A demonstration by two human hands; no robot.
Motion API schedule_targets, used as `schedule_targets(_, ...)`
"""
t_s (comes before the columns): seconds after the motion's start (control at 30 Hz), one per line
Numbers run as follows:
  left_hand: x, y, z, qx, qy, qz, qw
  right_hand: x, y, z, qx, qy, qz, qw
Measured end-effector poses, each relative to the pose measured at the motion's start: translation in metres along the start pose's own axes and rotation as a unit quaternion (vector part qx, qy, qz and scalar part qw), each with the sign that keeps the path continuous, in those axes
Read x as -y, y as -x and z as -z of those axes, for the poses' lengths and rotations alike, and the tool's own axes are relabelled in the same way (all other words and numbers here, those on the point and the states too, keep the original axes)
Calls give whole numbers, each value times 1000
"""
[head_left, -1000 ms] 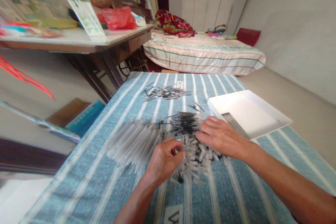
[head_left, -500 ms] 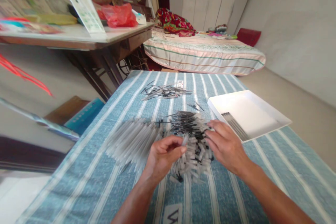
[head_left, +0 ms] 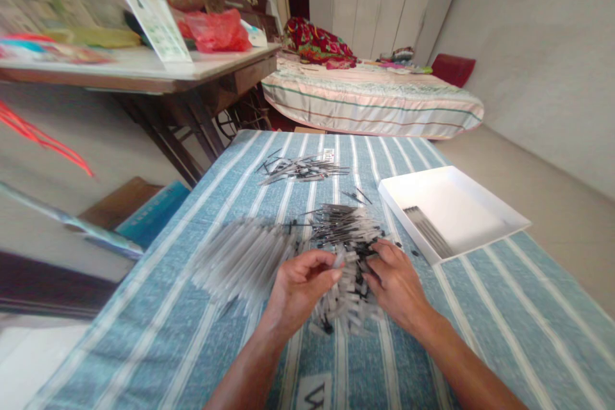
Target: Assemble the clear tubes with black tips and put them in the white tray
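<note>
My left hand point(head_left: 305, 285) pinches a small translucent pen cap point(head_left: 339, 257) between thumb and index finger, above a heap of similar caps point(head_left: 343, 307). My right hand point(head_left: 398, 285) reaches down at the right side of this heap, fingers bent and apart, touching small black pieces point(head_left: 360, 253). Nothing shows clearly in its grasp. Left of the left hand lie many clear pen barrels point(head_left: 245, 256), side by side. Just beyond the caps is a pile of thin dark-tipped refills point(head_left: 343, 221).
A shallow white box point(head_left: 480, 211) on the right holds several pens point(head_left: 427, 230) along its near-left side. More loose pen parts point(head_left: 302, 168) lie at the far end of the striped tablecloth point(head_left: 182, 333). A cluttered desk point(head_left: 216, 67) stands left, a bed point(head_left: 375, 96) behind.
My right hand has drawn back from the refills, its fingers spreading, then come down into the black pieces nearer me. The left hand has lifted a cap slightly and stays nearly in place.
</note>
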State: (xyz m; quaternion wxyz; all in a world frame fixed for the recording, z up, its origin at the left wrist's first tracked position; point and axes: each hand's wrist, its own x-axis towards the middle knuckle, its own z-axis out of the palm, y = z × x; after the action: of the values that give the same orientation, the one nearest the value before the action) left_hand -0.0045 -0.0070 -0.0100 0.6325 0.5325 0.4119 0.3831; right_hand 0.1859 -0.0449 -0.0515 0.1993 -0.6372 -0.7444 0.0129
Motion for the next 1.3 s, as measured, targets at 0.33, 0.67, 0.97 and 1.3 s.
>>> schedule_targets(0.33, -5, 2, -3, 6, -36, 3, 999, 11, -16, -2, -6, 20, -2, 1000)
schedule_targets(0.67, 1, 0, -1, 18, -57, 10, 998, 16, -24, -11, 18, -2, 5, 1000)
schedule_targets(0.97, -2, 0, -2, 8, -69, 2, 998, 6, -27, 4, -89, -139, 131, 978)
schedule_targets(1.3, 4, -1, 1, 38, -118, -23, 992, 1, -27, 53, -30, -39, 223, 974)
